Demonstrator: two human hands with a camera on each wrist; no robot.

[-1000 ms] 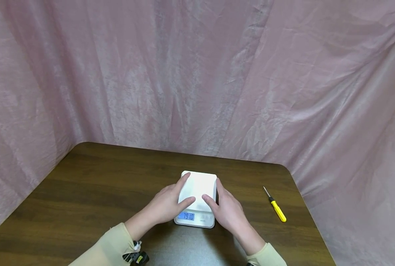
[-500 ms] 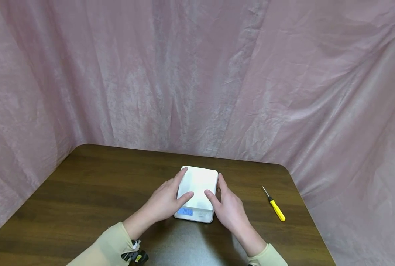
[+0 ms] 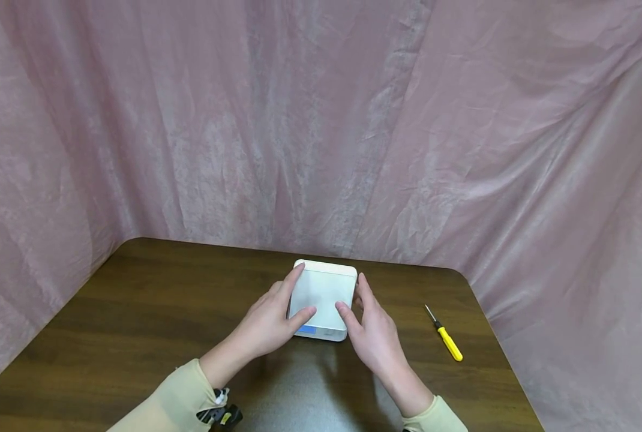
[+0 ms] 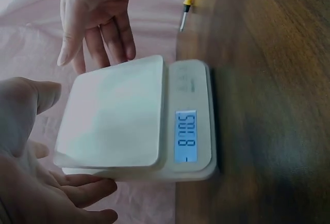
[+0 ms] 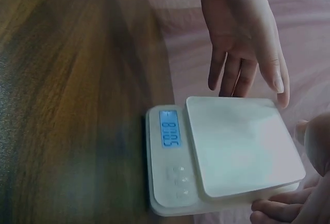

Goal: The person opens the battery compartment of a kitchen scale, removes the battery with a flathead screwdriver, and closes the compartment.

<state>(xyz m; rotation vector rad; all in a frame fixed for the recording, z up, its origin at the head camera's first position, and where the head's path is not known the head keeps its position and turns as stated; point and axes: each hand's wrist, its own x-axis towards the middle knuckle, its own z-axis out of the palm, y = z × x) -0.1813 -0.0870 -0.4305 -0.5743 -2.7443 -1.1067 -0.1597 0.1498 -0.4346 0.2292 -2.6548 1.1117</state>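
Note:
A white kitchen scale point(image 3: 323, 294) is held between both hands near the middle of the table, in a tilted pose. Along its left side, the left hand point(image 3: 269, 324) grips it with the thumb by the plate and fingers at the lower edge. The right hand point(image 3: 376, 337) holds the opposite side in the same way. Both wrist views show fingers reaching beneath the scale's rim. Its blue display point(image 4: 185, 136) is lit with digits, beside the row of buttons point(image 5: 180, 182). The underside is hidden.
A yellow-handled screwdriver point(image 3: 449, 343) lies on the brown wooden table point(image 3: 180, 300), to the right of the hands. Pink curtains point(image 3: 321, 132) hang behind and around the table.
Both hands have moved the scale away from the body, and it has tilted, so its display panel looks narrower in the head view. The screwdriver has stayed in place.

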